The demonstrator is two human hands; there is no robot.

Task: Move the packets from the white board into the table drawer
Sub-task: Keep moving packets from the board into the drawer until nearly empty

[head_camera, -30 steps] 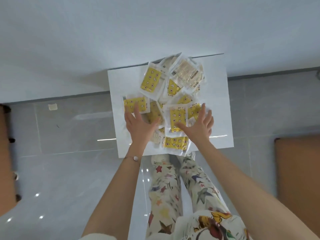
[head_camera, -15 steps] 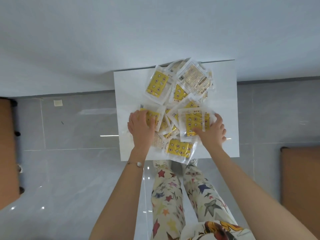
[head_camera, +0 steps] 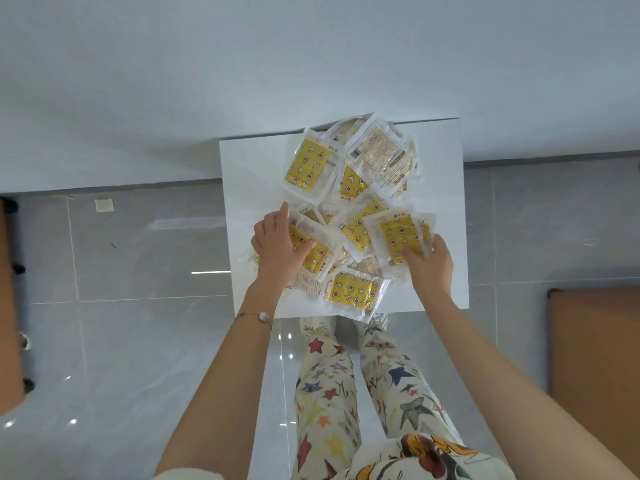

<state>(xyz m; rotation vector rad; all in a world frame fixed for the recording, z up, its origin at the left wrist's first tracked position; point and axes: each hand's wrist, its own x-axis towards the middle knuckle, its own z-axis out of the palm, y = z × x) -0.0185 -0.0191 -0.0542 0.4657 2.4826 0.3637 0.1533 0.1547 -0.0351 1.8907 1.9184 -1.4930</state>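
Where the packets lie: square packets (head_camera: pixel 349 202) of clear, crinkled plastic with yellow star-printed inserts, heaped and overlapping on the middle of the board; one at the far edge shows its text-printed back.
White board: flat, matt, rectangular white board (head_camera: pixel 446 188), bare along its left and right margins.
Left hand: the left hand (head_camera: pixel 277 247) grips the near-left packet (head_camera: pixel 320 252). The thumb is pressed flat across its glossy face, the forefinger is stretched out straight along its far edge, and the other fingers are curled.
Right hand: the right hand (head_camera: pixel 431 268) pinches the right-side packet (head_camera: pixel 398 233) at its near corner, with the thumb on top and the fingers curled round the right edge. That packet is tilted and rests on the heap.
Wrist: thin bracelet (head_camera: pixel 263 317) with a round white bead, on the left wrist.
Floor: glossy grey floor tiles (head_camera: pixel 138 341) with pale grout lines and bright reflections.
Clothing: soft cream trousers (head_camera: pixel 329 393) printed with coloured stars.
Right edge: smooth brown panel (head_camera: pixel 595 358) with a rounded dark corner.
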